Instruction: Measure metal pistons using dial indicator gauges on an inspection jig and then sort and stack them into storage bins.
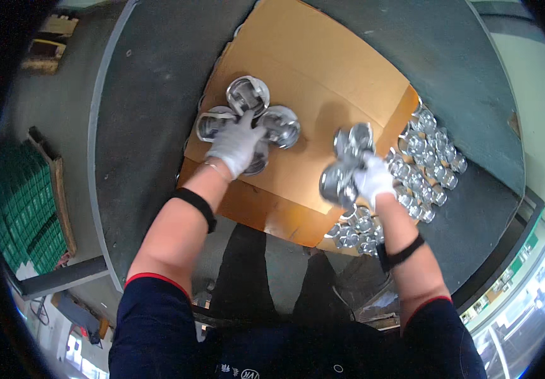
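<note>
My left hand (238, 143), in a white glove, reaches into a tight cluster of shiny metal pistons (248, 95) over the left part of a cardboard sheet (323, 69). Its fingers close in where the pistons meet; the fingertips are partly hidden. Whether these pistons rest on the cardboard I cannot tell. My right hand (373, 178), also gloved and slightly blurred, grips a second bunch of pistons (338, 183) at the right side of the sheet. A shadow falls on the cardboard just beyond that bunch.
Rows of more pistons (433, 155) stand at the right beside the cardboard, and another group (358, 234) sits near its front right corner. A dark table (152, 69) with a raised rim carries everything. Green netted material (29, 196) lies off to the left.
</note>
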Available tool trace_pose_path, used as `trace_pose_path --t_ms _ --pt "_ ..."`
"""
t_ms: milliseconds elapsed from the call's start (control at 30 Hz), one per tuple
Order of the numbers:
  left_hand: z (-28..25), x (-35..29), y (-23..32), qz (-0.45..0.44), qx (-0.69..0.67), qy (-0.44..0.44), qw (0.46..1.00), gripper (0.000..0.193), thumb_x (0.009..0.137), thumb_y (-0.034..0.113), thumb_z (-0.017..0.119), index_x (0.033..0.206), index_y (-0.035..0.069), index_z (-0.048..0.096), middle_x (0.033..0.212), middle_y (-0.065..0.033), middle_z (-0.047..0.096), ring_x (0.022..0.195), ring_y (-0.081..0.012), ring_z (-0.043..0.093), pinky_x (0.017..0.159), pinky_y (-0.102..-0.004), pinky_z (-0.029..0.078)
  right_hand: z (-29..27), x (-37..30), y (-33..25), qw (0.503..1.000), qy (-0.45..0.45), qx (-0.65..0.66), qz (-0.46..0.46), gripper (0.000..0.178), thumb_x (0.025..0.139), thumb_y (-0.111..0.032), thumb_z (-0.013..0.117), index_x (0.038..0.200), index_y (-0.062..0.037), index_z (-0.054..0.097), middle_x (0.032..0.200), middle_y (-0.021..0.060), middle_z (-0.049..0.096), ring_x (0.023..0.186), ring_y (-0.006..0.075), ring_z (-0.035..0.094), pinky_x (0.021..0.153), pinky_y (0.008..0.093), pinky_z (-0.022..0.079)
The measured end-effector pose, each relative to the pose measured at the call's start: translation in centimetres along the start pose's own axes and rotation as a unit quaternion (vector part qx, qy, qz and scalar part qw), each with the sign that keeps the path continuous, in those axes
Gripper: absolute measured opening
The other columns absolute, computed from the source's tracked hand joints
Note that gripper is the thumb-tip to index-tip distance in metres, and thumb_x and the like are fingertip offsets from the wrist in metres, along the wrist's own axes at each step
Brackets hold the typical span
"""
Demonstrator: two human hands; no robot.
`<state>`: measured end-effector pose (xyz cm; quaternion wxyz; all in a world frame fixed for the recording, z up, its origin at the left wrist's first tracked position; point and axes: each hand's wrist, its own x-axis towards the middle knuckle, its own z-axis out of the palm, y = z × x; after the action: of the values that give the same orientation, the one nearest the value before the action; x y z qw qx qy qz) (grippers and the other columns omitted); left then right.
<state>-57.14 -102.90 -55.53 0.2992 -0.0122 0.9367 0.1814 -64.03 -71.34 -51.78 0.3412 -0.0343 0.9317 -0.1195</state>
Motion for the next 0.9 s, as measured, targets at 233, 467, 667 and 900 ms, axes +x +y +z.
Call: trace_pose_path --t_ms 233,467,667,900 --pt "2.0 0.1 -1.6 0.033 0.129 -0.05 0.99 0.034 0.095 0.018 0.05 0.127 0.021 0.059 0.153 -0.0144 0.033 0.11 -0.04 0.061 0.089 -0.047 0.054 0.8 -17.1 5.8 0.956 -0.117 0.22 0.154 0.019 0.081 -0.009 0.073 0.1 -0.0045 0.07 0.093 0.0174 0.071 0.087 0.0279 0.068 0.08 0.0365 0.052" --pt "4.1 0.7 -2.7 -0.059 0.012 0.013 0.998 0.055 0.092 0.041 0.056 0.131 0.002 0.051 0.112 -0.0307 0.065 0.106 -0.0445 0.063 0.094 -0.0493 0.047 -3.0 -26.2 8.4 0.914 -0.023 0.376 0.151 0.02 0.08 -0.004 0.074 0.1 -0.0045 0.071 0.09 0.0111 0.072 0.084 0.0211 0.068 0.077 0.0321 0.053" --pt "1.3 -3.3 8.9 -0.078 0.057 -0.066 0.993 0.04 0.082 0.019 0.068 0.122 0.014 0.068 0.112 -0.0245 0.066 0.104 -0.0379 0.065 0.093 -0.045 0.052 -7.2 -33.8 15.6 0.917 0.09 0.383 0.067 0.028 0.085 0.005 0.071 0.111 -0.0042 0.067 0.105 0.0035 0.071 0.096 0.0123 0.066 0.084 0.0284 0.054" --pt "-2.1 -13.6 22.3 -0.096 -0.286 -0.053 0.952 0.041 0.09 0.011 0.061 0.13 0.004 0.06 0.105 -0.0099 0.07 0.095 -0.0183 0.066 0.084 -0.0327 0.052 -13.4 -45.4 27.9 0.904 0.125 0.385 0.14 0.034 0.081 0.003 0.07 0.114 -0.0014 0.063 0.105 0.0084 0.07 0.095 0.0152 0.067 0.083 0.0303 0.056"
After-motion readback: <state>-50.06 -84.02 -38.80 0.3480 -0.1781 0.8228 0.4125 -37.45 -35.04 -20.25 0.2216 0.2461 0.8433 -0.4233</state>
